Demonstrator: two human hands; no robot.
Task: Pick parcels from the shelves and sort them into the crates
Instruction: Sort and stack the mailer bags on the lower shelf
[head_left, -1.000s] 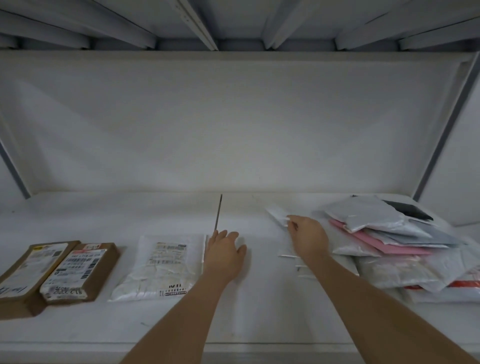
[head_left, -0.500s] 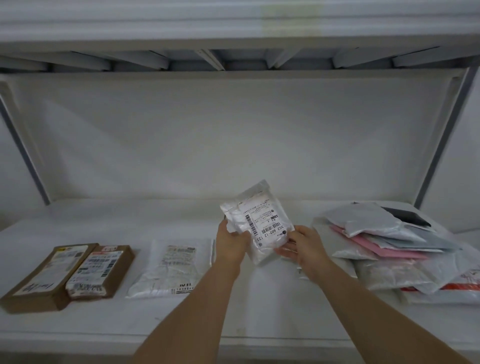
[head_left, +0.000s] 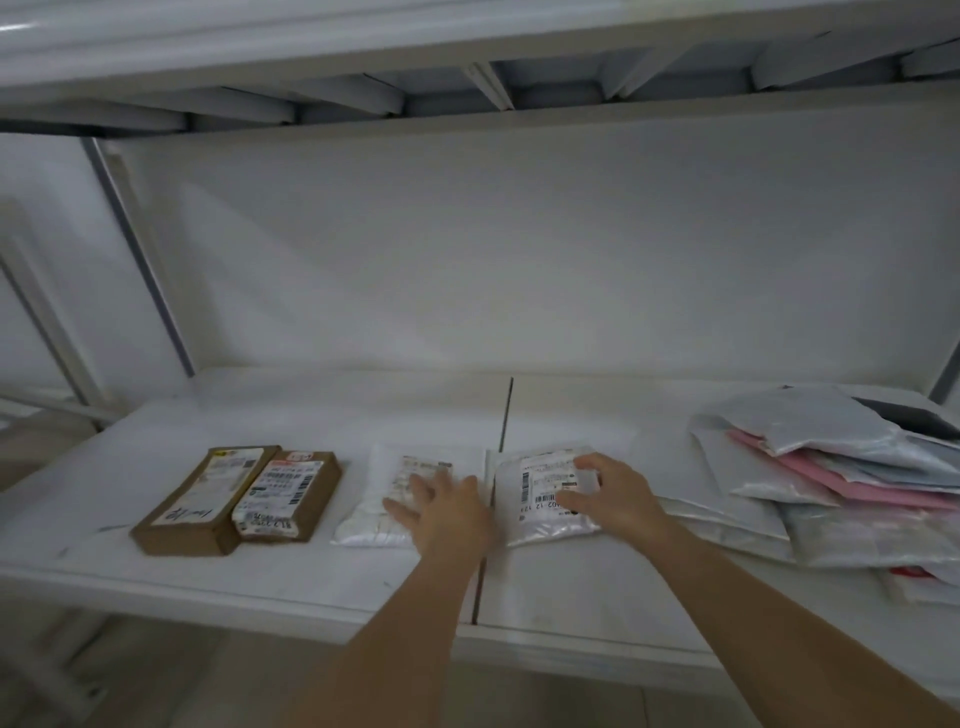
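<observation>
Parcels lie in a row along the white shelf (head_left: 291, 577) in the lower half of the frame. Just right of centre a clear plastic parcel (head_left: 540, 499) with a printed barcode label lies flat beside the dark seam (head_left: 504, 415) that runs across the shelf boards. The right hand (head_left: 610, 493) rests on top of it, fingers (head_left: 584, 464) spread apart and pressing flat on the label, not curled round it. Just left of the seam lies a white plastic parcel (head_left: 384, 493), its label blurred. The left hand (head_left: 447, 512) lies on its right part, fingers (head_left: 402, 512) straight and fanned apart. Further left, two brown cardboard boxes (head_left: 239, 499) sit side by side and touching, both labelled on top; the left one has handwriting near its front edge. At the right edge of the frame a loose pile of mailers (head_left: 831, 483), grey, white and pink, overlaps in several layers, with something dark at the back. Both bare forearms reach in from the bottom of the frame. Above, the ribbed underside of the upper shelf (head_left: 467, 62) spans the top.
</observation>
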